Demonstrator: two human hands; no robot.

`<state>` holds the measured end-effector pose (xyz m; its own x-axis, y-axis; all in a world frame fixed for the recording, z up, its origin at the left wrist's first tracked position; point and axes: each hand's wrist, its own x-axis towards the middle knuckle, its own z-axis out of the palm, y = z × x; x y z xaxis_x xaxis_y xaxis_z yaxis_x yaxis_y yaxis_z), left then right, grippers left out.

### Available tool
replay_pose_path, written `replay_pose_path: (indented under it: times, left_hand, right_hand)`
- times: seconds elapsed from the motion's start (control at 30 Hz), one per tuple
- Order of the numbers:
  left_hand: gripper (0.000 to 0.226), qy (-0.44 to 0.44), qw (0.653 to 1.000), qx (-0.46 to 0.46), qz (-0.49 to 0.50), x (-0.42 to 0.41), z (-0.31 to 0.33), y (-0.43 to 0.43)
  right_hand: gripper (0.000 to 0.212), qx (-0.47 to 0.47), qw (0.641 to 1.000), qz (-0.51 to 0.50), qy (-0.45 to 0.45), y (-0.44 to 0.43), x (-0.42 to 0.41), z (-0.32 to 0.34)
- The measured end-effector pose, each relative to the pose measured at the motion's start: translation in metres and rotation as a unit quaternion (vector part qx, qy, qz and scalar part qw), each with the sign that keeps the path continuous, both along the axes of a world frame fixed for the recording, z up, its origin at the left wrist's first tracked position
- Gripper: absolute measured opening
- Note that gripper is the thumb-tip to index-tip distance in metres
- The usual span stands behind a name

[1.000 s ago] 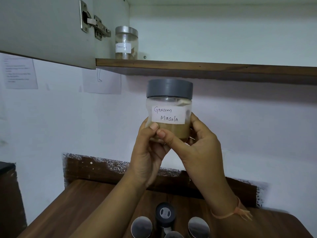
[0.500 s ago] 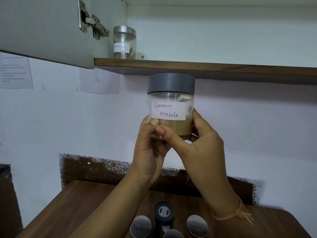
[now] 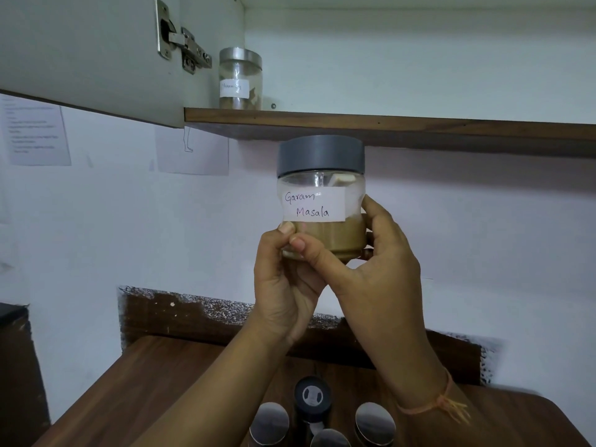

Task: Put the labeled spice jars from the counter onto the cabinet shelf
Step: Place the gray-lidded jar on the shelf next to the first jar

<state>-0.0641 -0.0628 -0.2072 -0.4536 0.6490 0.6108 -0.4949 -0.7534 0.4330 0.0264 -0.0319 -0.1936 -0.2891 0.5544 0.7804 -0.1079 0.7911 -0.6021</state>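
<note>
A clear jar with a grey lid and a white label reading "Garam Masala" (image 3: 321,195) is held up in front of me, its lid just below the cabinet shelf (image 3: 387,124). My left hand (image 3: 283,285) grips its lower left side, thumb on the front. My right hand (image 3: 371,269) grips the lower right side, thumb across the base. On the shelf's left end stands a labeled jar with a silver lid (image 3: 240,80). Several more jars (image 3: 312,404) stand on the counter below, seen from above.
The open cabinet door (image 3: 80,53) with its hinge hangs at upper left. Papers are stuck on the wall under it. The wooden counter (image 3: 161,382) runs along the bottom, with a dark backsplash strip behind it.
Both hands have raised the Garam Masala jar a little, bringing its lid up close to the shelf's underside. The grip is unchanged.
</note>
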Motion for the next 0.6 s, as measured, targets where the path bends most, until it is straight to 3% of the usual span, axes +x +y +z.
replay_pose_path:
  times: [0.23, 0.4, 0.6]
  left_hand:
    - [0.013, 0.057, 0.996, -0.022, 0.066, -0.001, 0.002, -0.001]
    - [0.064, 0.073, 0.986, -0.058, 0.135, 0.001, 0.009, -0.002]
    - [0.073, 0.066, 0.984, -0.073, 0.149, 0.0, 0.008, -0.001]
  right_hand:
    - [0.089, -0.045, 0.995, 0.089, 0.011, 0.008, 0.002, 0.002]
    - [0.068, -0.079, 0.984, 0.159, 0.021, 0.013, 0.0, 0.005]
    - [0.083, -0.096, 0.981, 0.169, 0.013, 0.015, -0.002, 0.004]
